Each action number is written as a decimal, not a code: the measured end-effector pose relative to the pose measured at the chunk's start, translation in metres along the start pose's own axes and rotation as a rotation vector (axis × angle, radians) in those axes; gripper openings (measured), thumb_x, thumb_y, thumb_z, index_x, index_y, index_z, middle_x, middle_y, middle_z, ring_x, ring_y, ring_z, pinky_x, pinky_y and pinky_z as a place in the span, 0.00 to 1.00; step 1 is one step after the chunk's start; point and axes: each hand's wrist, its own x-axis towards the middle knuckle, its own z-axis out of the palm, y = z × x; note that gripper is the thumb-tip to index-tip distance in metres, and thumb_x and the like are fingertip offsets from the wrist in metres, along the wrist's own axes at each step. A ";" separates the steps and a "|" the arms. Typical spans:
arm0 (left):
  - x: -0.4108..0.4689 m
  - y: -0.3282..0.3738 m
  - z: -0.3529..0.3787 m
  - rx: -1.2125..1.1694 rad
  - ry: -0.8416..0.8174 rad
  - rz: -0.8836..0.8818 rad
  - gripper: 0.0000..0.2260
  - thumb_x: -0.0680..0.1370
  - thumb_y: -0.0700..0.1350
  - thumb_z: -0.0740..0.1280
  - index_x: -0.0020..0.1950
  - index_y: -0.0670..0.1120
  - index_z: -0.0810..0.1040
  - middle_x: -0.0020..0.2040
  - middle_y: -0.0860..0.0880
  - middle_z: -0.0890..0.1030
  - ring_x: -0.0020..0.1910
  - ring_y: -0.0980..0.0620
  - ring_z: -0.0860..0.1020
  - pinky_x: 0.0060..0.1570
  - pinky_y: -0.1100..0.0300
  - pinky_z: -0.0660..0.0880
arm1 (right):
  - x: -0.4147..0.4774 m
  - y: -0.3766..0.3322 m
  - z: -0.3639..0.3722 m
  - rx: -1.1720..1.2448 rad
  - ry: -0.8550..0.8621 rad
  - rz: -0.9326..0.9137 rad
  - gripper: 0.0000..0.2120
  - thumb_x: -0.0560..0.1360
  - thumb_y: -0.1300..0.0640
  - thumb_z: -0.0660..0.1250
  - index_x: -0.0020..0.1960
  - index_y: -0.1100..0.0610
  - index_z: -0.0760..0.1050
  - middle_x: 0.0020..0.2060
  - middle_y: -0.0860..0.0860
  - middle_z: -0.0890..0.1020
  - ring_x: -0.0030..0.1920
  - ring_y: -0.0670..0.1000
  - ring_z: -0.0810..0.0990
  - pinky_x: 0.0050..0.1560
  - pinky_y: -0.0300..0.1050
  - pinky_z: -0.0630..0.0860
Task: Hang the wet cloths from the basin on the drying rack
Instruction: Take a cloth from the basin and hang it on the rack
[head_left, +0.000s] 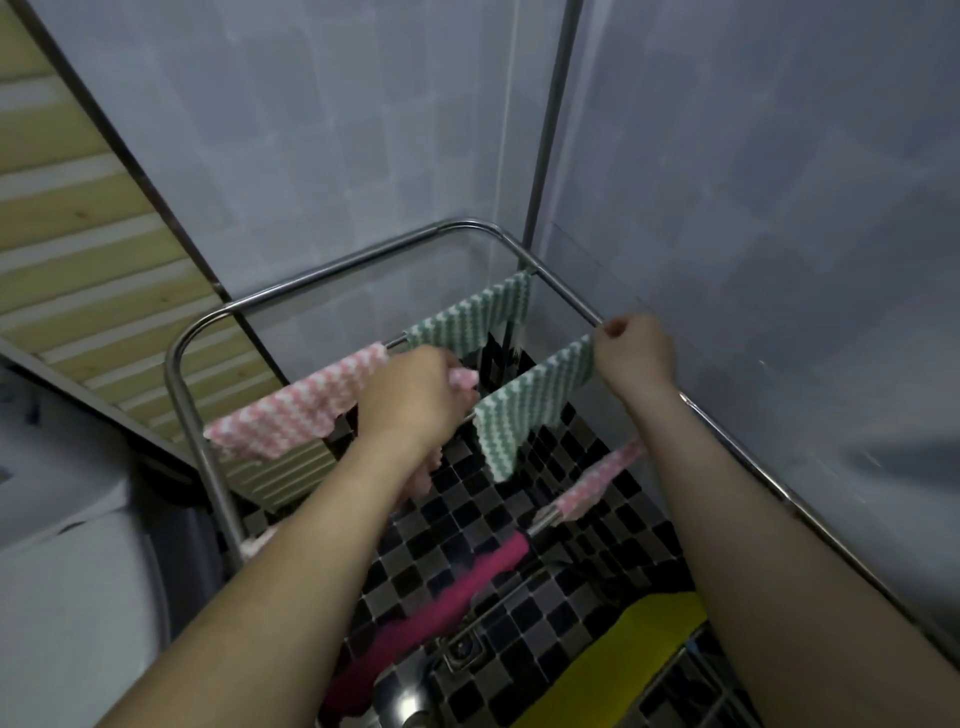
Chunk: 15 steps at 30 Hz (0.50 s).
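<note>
A steel drying rack (332, 270) stands in the tiled corner. On its far rail hang a pink-and-white cloth (291, 410) and a green-and-white cloth (467, 317). A second green-and-white cloth (524, 410) lies over the middle rail. My right hand (634, 351) pinches its right corner at the rack's side bar. My left hand (415, 400) is closed at that cloth's left end, with a scrap of pink cloth showing beside the fingers. Another pink-and-white cloth (597, 480) hangs on a nearer rail. A magenta cloth (441, 608) and a yellow cloth (613, 660) hang nearest me. The basin is out of view.
Grey tiled walls close the corner behind and right of the rack. A black-and-grey mosaic floor (467, 525) with a drain (460, 647) lies under it. A white appliance (67, 587) stands at the left, and a slatted wooden panel (88, 249) leans behind it.
</note>
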 end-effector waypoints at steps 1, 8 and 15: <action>-0.003 0.000 0.004 0.003 -0.024 0.012 0.10 0.75 0.54 0.69 0.45 0.48 0.82 0.40 0.48 0.83 0.40 0.46 0.80 0.38 0.57 0.74 | -0.002 0.004 0.003 0.009 -0.048 0.029 0.12 0.75 0.55 0.64 0.49 0.63 0.82 0.47 0.63 0.84 0.51 0.63 0.81 0.50 0.51 0.76; -0.006 0.003 0.013 0.075 -0.021 0.045 0.12 0.78 0.51 0.66 0.40 0.45 0.82 0.32 0.47 0.79 0.33 0.47 0.78 0.31 0.59 0.69 | 0.003 0.016 0.021 0.230 -0.104 0.169 0.09 0.71 0.55 0.70 0.32 0.55 0.78 0.35 0.56 0.84 0.40 0.60 0.83 0.44 0.54 0.79; -0.005 0.009 0.015 0.089 0.012 0.063 0.14 0.80 0.51 0.62 0.40 0.45 0.79 0.32 0.49 0.76 0.33 0.46 0.75 0.31 0.57 0.67 | 0.002 0.010 0.014 -0.017 0.023 0.050 0.12 0.77 0.56 0.64 0.47 0.63 0.82 0.44 0.62 0.83 0.47 0.61 0.81 0.40 0.42 0.66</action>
